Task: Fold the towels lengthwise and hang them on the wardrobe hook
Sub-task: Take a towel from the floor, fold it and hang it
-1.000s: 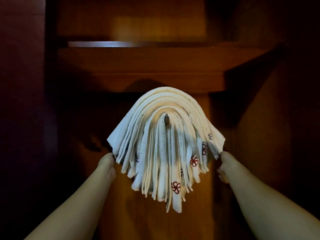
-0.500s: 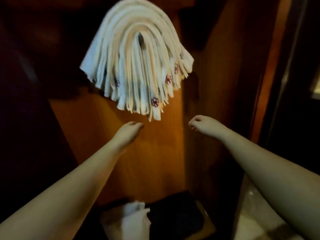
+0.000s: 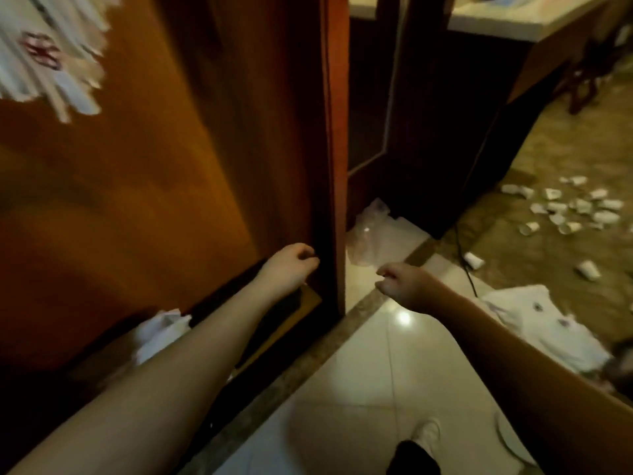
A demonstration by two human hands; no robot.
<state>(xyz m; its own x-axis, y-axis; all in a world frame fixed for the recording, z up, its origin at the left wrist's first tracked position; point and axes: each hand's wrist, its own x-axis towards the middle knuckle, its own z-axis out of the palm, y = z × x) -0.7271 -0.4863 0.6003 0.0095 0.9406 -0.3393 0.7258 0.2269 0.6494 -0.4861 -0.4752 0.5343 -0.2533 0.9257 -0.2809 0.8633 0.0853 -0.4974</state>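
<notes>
wooden wardrobe point(image 3: 171, 186), blurred towels point(image 3: 48, 53) seemingly hanging lengthwise downward, left grip point(image 3: 291, 265) and right grip point(image 3: 404, 282) loosely curled, holding nothing

White towels point(image 3: 48, 46) with a red emblem hang blurred at the upper left against the wardrobe panel point(image 3: 154, 173). More white towels point(image 3: 544, 323), seemingly unfolded, lie heaped on the floor point(image 3: 359, 389).

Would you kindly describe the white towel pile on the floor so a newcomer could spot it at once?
Start at the wardrobe on the left, then cross the glossy floor tiles to the right edge. The towel pile lies there, behind the right forearm. Unlike the small paper cups scattered beyond, it is one large rumpled heap with small dark marks.
</notes>
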